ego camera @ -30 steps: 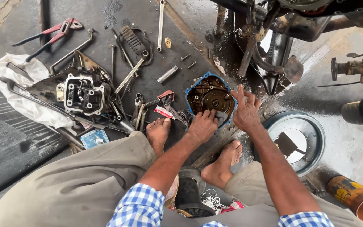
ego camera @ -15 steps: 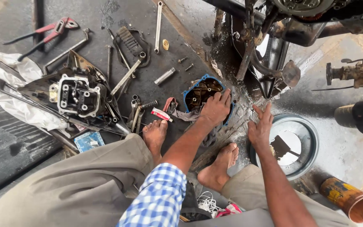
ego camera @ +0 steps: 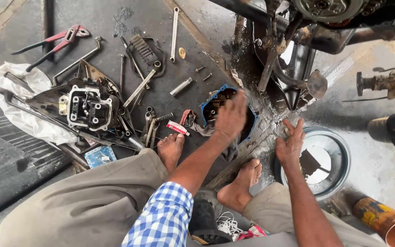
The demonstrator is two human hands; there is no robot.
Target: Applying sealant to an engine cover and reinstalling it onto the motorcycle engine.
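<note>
Engine cover (ego camera: 216, 103) lies under open left hand (ego camera: 231, 116); open right hand (ego camera: 291, 145) rests beside it.

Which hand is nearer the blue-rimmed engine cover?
Left. The left hand is right over the blue-rimmed engine cover; the right hand rests on the floor off to its right, beside the round pan.

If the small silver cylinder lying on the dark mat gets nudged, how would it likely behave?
The silver cylinder looks round and smooth, lying on its side, so it would probably roll. It seems to be solid metal, likely stiff and heavy for its size. The mat looks oily, so it may be slippery.
</note>
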